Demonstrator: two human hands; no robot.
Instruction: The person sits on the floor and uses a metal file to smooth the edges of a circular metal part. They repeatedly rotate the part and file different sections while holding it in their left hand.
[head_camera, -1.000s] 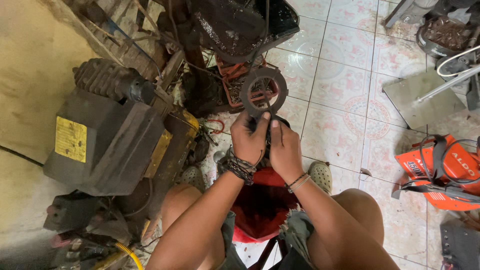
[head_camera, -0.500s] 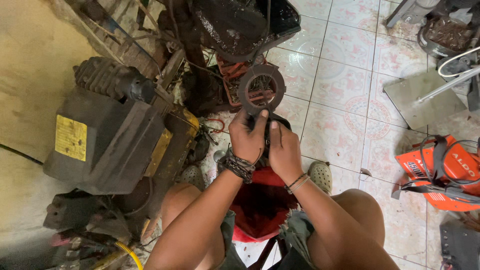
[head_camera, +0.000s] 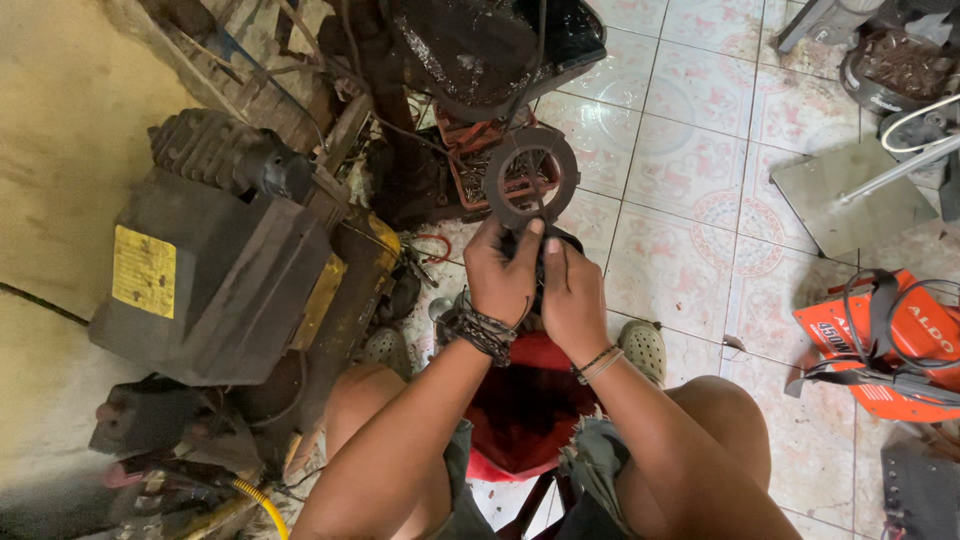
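While both hands meet in front of the knees, a dark ring (head_camera: 530, 178) stands upright above them, its flat face turned to the camera and its lower edge pinched between the fingertips. Its wide hole shows the red crate (head_camera: 492, 165) behind it.

The left hand (head_camera: 500, 275) has its grip closed on the ring's lower left rim, thumb up against the face. A stack of dark bracelets (head_camera: 480, 330) wraps that wrist. The right hand (head_camera: 572, 295) sits just beside it, touching it, its grip also closed on the ring's bottom edge, with a thin band (head_camera: 598, 362) round the wrist. Something small and dark is tucked between the two hands below the ring; what it is cannot be told.

Under the forearms lies a red stool (head_camera: 520, 400), between the bare knees. A pale clog (head_camera: 645, 345) shows just right of the right wrist, another (head_camera: 385, 348) near the left knee.

Left of the hands sits a large grimy machine (head_camera: 230, 270) with a yellow label and a ribbed cylinder on top. Above the ring hangs a black, oily housing (head_camera: 490, 45). A yellow hose (head_camera: 258, 500) curls at the lower left among dirty parts.

On the tiled floor (head_camera: 690, 120) to the right lie a grey plate (head_camera: 850, 195) and, well apart, an orange tool (head_camera: 890, 345) wrapped in black cable.
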